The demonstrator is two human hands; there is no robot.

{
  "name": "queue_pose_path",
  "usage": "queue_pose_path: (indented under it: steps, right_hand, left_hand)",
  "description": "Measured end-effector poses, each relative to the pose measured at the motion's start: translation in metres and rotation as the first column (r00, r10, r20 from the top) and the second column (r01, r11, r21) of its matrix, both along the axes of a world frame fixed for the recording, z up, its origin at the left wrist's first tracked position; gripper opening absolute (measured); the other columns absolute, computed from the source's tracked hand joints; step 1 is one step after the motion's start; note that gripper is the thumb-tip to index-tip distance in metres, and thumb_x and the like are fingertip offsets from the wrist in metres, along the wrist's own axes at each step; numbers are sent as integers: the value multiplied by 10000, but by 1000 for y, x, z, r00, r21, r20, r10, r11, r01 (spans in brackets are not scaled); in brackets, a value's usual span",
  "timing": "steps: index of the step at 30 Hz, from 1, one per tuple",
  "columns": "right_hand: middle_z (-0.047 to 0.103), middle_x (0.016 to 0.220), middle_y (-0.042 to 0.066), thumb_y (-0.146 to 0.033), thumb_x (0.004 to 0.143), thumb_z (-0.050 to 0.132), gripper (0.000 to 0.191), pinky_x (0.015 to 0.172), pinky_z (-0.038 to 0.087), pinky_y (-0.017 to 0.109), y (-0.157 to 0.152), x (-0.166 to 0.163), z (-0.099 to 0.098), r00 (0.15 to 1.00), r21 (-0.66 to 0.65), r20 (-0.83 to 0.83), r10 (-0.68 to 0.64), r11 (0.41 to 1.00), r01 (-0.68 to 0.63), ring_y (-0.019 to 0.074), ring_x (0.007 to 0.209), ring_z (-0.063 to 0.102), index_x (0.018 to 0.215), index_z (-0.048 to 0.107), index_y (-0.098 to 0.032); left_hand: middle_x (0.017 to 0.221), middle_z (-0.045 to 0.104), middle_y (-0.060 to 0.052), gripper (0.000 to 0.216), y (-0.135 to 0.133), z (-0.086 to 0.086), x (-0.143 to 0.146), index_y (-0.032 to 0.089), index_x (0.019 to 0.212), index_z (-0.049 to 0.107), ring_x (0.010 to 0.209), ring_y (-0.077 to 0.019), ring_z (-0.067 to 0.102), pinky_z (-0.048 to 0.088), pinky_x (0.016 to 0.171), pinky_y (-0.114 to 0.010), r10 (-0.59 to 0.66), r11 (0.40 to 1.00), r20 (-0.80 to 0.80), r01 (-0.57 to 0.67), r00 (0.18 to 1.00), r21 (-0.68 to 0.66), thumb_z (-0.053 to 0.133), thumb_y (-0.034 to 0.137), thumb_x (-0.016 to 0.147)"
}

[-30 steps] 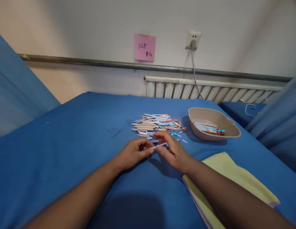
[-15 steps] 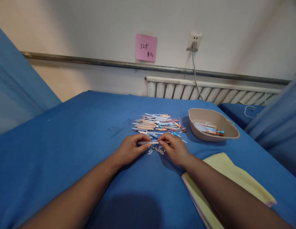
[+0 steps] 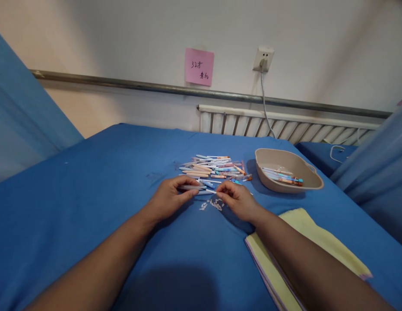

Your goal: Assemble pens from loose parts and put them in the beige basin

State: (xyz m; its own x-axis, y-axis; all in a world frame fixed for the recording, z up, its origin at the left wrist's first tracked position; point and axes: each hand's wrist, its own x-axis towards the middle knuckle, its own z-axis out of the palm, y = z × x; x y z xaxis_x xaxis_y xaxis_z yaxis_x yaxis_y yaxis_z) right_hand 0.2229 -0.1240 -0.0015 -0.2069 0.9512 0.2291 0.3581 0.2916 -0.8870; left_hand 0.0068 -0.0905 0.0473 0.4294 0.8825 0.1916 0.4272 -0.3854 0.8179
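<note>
My left hand point(image 3: 171, 195) is closed around a greyish pen barrel point(image 3: 191, 187), held level over the blue sheet. With thumb and fingertips my right hand point(image 3: 235, 198) pinches the end of a thin white stick point(image 3: 212, 191), which looks like a pen refill. Its other end lies close to the barrel; whether they touch I cannot tell. Just beyond both hands lies a pile of pen parts point(image 3: 216, 166): peach and grey barrels, white refills, and blue, brown and orange pieces. Small whitish bits point(image 3: 216, 204) are scattered on the sheet below my fingers.
A beige plastic basin point(image 3: 312, 183) holding several pens stands to the right. A folded yellow cloth point(image 3: 317, 237) lies under my right forearm. Behind the blue-covered bed point(image 3: 90, 172) are a radiator point(image 3: 239, 125), a metal rail and a wall socket with a cable. Blue curtains hang at both sides.
My left hand has shifted slightly left and up with the barrel. My fingertips are farther apart, and the white stick now shows between them.
</note>
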Motion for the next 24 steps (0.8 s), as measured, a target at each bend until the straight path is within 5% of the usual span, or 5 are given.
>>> queue_pose_path:
  steps: [16,24]
  right_hand:
    - [548,669,-25,-259,819,521,86,557,374,220,0,4,3,999,30,0,-40,999,39,107,594,477,836,572,-191]
    - [538,667,-24,-267,823,530,93,567,364,226,-4,-2,5,1000,46,-11,3,999,-2,113,612,480,824,586,-193]
  left_hand:
    - [871,700,-41,204,0,6,-3,193,866,693,810,-197,618,469,766,-320,24,1000,41,-25,999,13,661,323,712]
    - [676,630,0,219,-4,3,-2,161,742,627,605,-124,546,427,575,-239,99,994,150,-91,984,-60,723,336,651]
